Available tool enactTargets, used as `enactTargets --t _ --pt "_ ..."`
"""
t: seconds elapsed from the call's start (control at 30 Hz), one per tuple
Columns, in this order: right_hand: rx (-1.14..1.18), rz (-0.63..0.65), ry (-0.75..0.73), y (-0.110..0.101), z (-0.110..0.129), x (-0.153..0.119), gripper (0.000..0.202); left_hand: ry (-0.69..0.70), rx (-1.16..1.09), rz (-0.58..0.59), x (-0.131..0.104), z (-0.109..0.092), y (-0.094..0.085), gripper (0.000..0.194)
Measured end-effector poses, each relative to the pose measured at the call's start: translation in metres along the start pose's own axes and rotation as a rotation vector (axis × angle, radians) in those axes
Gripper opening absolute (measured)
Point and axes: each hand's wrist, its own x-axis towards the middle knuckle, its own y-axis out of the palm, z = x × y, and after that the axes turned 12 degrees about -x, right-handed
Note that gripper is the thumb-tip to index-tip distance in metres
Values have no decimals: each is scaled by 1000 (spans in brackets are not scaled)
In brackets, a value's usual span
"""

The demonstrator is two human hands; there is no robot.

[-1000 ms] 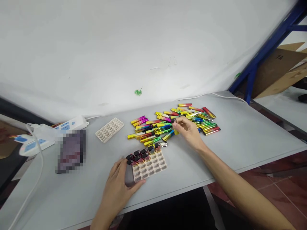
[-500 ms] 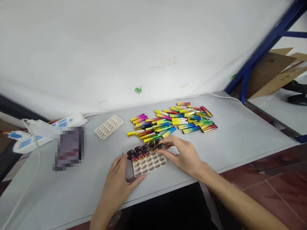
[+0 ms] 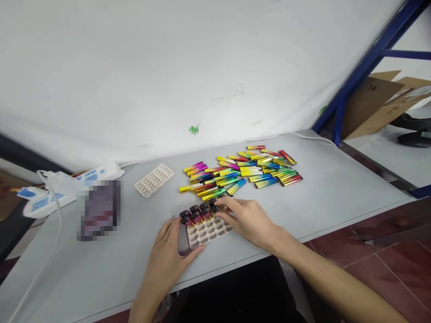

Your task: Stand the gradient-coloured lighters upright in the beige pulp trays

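Observation:
A pale tray with oval slots (image 3: 207,233) lies near the table's front edge. Several black-topped shiny pieces (image 3: 196,216) stand upright in its back rows. My left hand (image 3: 167,253) holds the tray's left side, thumb at the front edge and fingers at the back left corner. My right hand (image 3: 251,220) pinches one black-topped piece (image 3: 216,208) at the tray's back rows, right of the standing ones. Behind the tray lies a loose heap of shiny multicoloured pieces (image 3: 249,171), yellow blending into red, blue, green or purple.
A second pale slotted tray (image 3: 154,180) lies at the left back of the grey table (image 3: 303,215). Power strips (image 3: 101,172) with cables and a pixelated dark object (image 3: 100,211) are on the left. A blue frame (image 3: 340,119) and cardboard boxes (image 3: 373,103) stand at the right.
My right hand has moved left with the black-topped piece, from the tray's back right corner to beside the standing pieces. The view has shifted slightly. My left hand keeps its hold.

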Motion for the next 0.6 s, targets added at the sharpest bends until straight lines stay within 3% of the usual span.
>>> enactTargets --t 0.13,0.27,0.47,0.53,0.6 --pt "-119 -26 -20 6 5 -2 17 -2 -10 0 0 -1 0 72" --pt "-75 -143 1 7 -1 -3 23 -37 17 4 -2 1 0 77" --pt "-59 -315 272 -8 -62 25 26 -31 -6 37 -7 6 -7 78" --pt "-51 -286 259 -10 -82 34 23 -8 -10 44 -8 8 -9 77" --pt "-43 -244 153 -7 -92 37 21 2 -11 44 -9 9 -10 79"
